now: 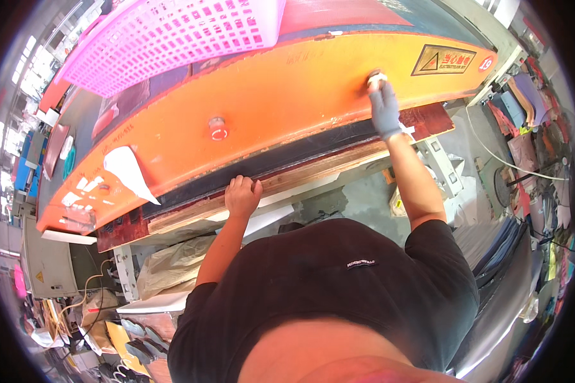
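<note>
Evidently, a white sheet (128, 168) is hanging on the orange panel (287, 89), a pink basket (172, 46) is sitting above, and a red button (218, 130) is jutting out. The bare left hand (241, 194) is resting at the black strip (300, 152) below, loosely curled, gripping nothing visible. Near the panel's right end, the gloved right hand (385, 112) is touching a round knob (374, 76); whether gripping or pressing, I cannot tell. If that contact is setting the panel moving, the left hand, lying close, is risking a pinch.
</note>
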A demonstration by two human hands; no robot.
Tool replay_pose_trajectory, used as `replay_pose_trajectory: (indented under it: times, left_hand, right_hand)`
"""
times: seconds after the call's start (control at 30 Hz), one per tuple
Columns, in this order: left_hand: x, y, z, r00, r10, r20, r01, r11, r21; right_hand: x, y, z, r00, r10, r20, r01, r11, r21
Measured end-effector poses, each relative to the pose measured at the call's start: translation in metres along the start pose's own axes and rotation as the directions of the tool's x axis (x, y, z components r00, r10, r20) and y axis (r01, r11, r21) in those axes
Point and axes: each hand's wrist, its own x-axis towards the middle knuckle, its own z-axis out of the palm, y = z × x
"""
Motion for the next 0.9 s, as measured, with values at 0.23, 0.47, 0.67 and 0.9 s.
replay_pose_trajectory:
  times: [0.23,0.47,0.67,0.9]
  left_hand:
    - [0.004,-0.008,-0.003,1.000,-0.002,0.029,0.001,1.000,0.031]
    - [0.003,-0.009,-0.003,0.972,-0.154,0.179,0.161,0.987,-0.024]
    - [0.005,0.000,-0.012,0.953,-0.181,0.243,0.209,0.973,-0.097]
    - [-0.051,0.044,-0.050,0.907,-0.155,0.391,0.186,0.982,-0.042]
  right_hand:
    - [-0.116,0.010,0.043,0.783,-0.117,0.611,0.383,0.865,-0.325]
    - [-0.121,0.020,0.055,0.742,-0.010,0.670,0.412,0.795,-0.445]
    - [-0.119,0.013,0.050,0.764,0.082,0.640,0.335,0.797,-0.502]
    - [-0.176,-0.008,0.003,0.814,0.018,0.580,0.293,0.850,-0.438]
